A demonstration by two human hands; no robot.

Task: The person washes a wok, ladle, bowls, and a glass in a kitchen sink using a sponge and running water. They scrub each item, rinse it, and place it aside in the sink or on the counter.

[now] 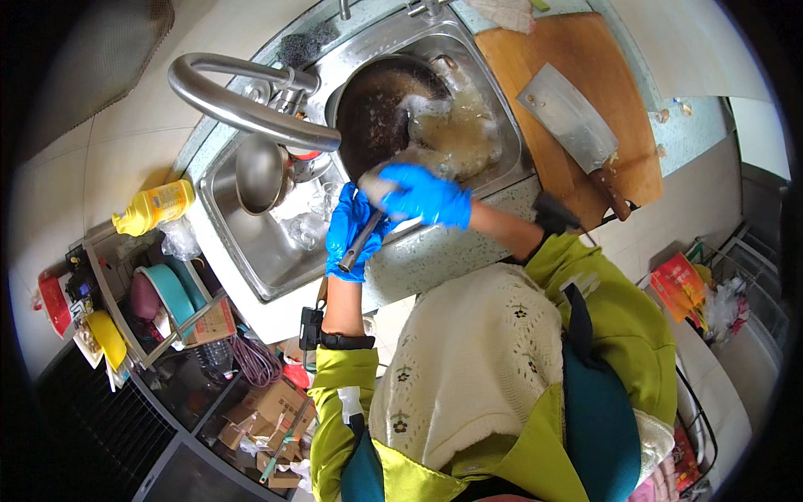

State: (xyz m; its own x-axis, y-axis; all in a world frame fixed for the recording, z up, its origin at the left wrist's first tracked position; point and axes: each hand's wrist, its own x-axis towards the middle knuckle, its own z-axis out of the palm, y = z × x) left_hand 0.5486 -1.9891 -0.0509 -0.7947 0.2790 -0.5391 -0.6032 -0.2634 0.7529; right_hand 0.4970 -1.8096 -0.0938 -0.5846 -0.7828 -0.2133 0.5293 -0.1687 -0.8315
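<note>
The pan (pixel 368 117) is likely being scrubbed. Its handle (pixel 362 243) is gripped by the left hand (pixel 345 230), a blurry lump (pixel 376 189) by the right hand (pixel 428 196). Next, steady rubbing is needed.

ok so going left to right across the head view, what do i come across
Yellow plastic bottle → rounded steel container → blue-gloved left hand → blue-gloved right hand → broad-bladed cleaver with a brown handle → red-and-orange package.
</note>
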